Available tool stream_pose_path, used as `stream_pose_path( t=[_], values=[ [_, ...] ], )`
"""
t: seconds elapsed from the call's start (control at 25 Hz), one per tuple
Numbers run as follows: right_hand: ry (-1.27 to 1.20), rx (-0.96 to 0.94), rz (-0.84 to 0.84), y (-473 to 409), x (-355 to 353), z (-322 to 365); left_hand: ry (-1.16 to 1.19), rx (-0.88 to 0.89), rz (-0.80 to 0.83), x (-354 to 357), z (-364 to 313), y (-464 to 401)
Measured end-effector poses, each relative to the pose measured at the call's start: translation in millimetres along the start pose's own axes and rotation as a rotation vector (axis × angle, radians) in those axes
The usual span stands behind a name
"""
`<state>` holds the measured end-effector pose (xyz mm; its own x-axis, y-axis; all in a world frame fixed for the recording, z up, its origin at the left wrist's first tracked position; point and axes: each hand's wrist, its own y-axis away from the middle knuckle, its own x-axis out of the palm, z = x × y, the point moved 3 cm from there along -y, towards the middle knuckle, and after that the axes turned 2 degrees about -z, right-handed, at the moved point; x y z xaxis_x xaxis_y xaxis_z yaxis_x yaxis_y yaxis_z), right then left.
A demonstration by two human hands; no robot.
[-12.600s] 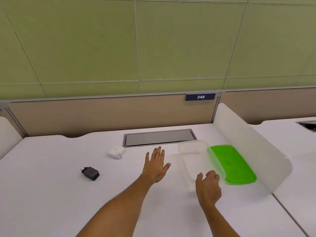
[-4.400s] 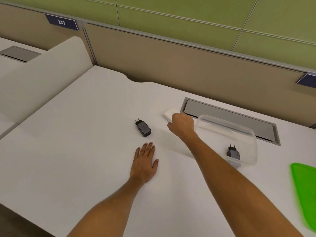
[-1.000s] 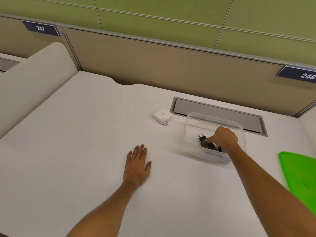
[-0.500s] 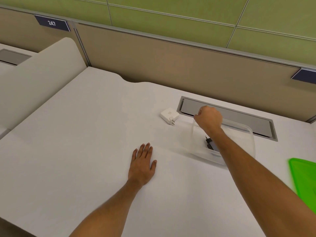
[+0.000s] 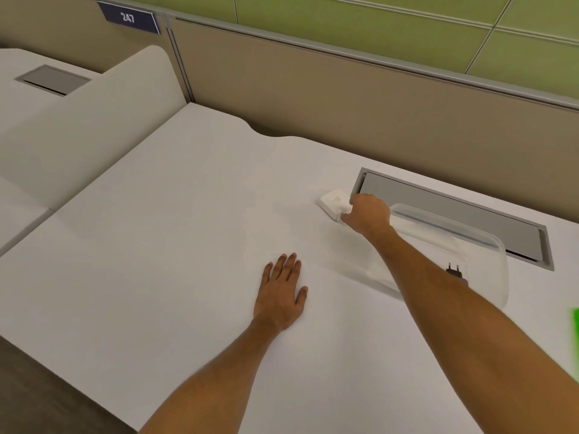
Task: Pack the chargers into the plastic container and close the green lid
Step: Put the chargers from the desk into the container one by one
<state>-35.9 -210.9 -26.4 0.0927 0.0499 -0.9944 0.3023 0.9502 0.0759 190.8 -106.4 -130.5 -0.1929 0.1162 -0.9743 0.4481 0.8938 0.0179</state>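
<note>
A white square charger (image 5: 332, 202) lies on the white desk just left of the clear plastic container (image 5: 488, 255). My right hand (image 5: 368, 214) has its fingers closed around the charger's right side. Inside the container a black charger (image 5: 456, 272) shows its plug prongs; my right forearm hides most of it. My left hand (image 5: 282, 294) rests flat on the desk, fingers together, holding nothing. Only a sliver of the green lid (image 5: 575, 343) shows at the right edge.
A grey cable hatch (image 5: 454, 214) is set into the desk behind the container. A tan partition runs along the back. A curved white divider (image 5: 94, 120) stands on the left, beside the neighbouring desk marked 247.
My right hand left the black charger in the container and moved left to the white charger, closing on it. The view turned left, so the green lid slid almost out of sight.
</note>
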Motion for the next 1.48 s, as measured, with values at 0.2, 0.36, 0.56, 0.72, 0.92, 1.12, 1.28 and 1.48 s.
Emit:
stream_pose_path(
  t=[0.2, 0.36, 0.56, 0.72, 0.92, 1.12, 1.28, 1.48],
  values=[
    [-0.068, -0.005, 0.032, -13, 16, 4, -0.007, 0.004, 0.007, 1, 0, -1],
    [-0.098, 0.03, 0.052, -23, 27, 9, -0.008, -0.001, 0.007, 2, 0, -1],
    [-0.123, 0.06, 0.099, -34, 40, 13, 0.001, -0.001, 0.009, 3, 1, -1],
    [-0.151, 0.089, 0.105, -38, 49, 15, 0.003, -0.002, 0.003, 3, 1, -1],
    [-0.186, 0.094, 0.06, -38, 53, 15, 0.004, -0.006, 0.004, 4, 1, -1],
    [-0.156, 0.036, 0.017, -32, 51, 14, 0.008, -0.008, -0.002, 4, 1, -1],
    [-0.164, -0.024, -0.02, -23, 42, 7, 0.007, -0.005, -0.005, 4, 1, -1],
    [-0.182, -0.112, -0.117, -12, 13, -4, 0.001, 0.0, -0.009, 3, 1, -1]
  ],
)
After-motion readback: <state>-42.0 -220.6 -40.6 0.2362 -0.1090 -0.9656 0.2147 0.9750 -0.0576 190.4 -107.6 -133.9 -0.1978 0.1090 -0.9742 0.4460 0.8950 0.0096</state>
